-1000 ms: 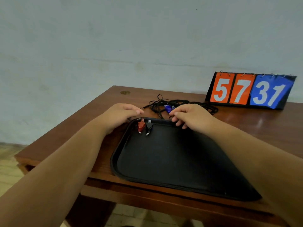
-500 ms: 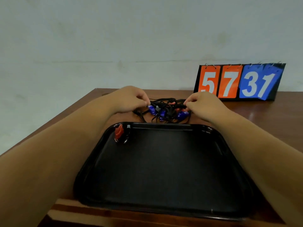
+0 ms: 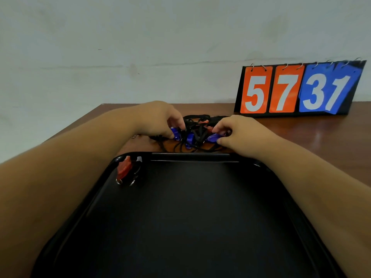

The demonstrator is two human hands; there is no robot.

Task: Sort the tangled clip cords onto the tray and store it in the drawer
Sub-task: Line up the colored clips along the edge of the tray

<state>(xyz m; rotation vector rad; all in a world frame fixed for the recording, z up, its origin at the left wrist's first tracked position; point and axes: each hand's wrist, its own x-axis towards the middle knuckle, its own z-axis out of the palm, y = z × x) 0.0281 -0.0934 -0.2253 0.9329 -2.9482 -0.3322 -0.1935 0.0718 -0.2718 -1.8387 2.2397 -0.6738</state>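
Gripping the tangle of clip cords (image 3: 197, 133) from both sides, I have it on the bench (image 3: 301, 141) in the middle of the frame, just above the far rim of the tray (image 3: 190, 157) and not on it. My left hand (image 3: 160, 119) curls its fingers down on the tangle's left end, pinching at a blue clip (image 3: 175, 134). My right hand (image 3: 236, 131) does likewise on the right end, thumb and fingers closed about another blue clip (image 3: 212, 138). The hands are apart, with the black cords bunched between them. A third blue clip (image 3: 189, 139) shows among the loops, and bits of red peep out near the top of the heap. How many cords there are I cannot tell, for my fingers cover both ends.

The black tray fills the lower half of the frame. In its upper left corner lie a red clip (image 3: 124, 170) and, just beside it on the right, a black clip (image 3: 137, 171), each with a metal ring at its lower end. My forearms cross over the tray's left and right edges and hide them. At the upper right, well apart from the tangle, a flip scoreboard (image 3: 297, 89) stands on the bench before the pale wall (image 3: 140, 47), reading 5 7 in orange and 3 1 in blue.
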